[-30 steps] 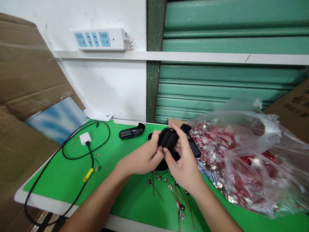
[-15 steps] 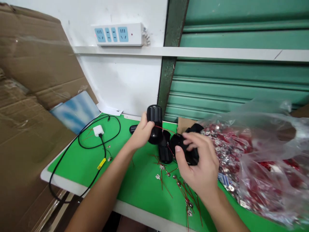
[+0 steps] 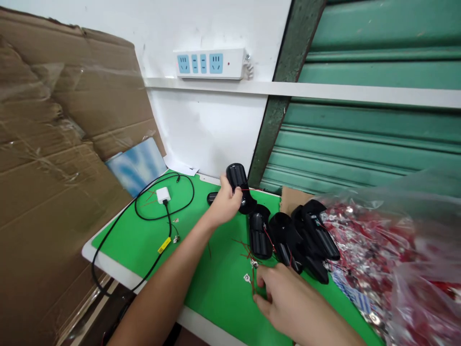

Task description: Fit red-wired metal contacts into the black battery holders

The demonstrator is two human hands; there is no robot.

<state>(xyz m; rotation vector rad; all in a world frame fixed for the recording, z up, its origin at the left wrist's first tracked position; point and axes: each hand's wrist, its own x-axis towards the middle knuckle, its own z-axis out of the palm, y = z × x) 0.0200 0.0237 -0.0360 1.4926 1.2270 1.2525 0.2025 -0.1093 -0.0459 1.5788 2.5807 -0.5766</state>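
My left hand (image 3: 226, 204) grips a black plastic shell (image 3: 236, 178) with a thin red wire at its side, raised near the back of the table. Lower down, my right hand (image 3: 277, 293) is over the green mat, thumb and index finger apart around a red wire (image 3: 252, 281); whether it touches the wire is unclear. A small metal contact (image 3: 247, 278) lies just left of those fingers. Several more black shells (image 3: 260, 235) with red wires rest between my hands and a plastic bag.
At the right, a clear plastic bag (image 3: 378, 240) holds many metal contacts with red wires. A white adapter (image 3: 163, 194) with a black cable (image 3: 122, 218) lies on the left. Cardboard (image 3: 54, 192) stands at the left; a power strip (image 3: 211, 63) hangs on the wall.
The view has shifted left. My right hand has moved from the black shells down toward the loose wires and contacts. The shell in my left hand is now tilted.
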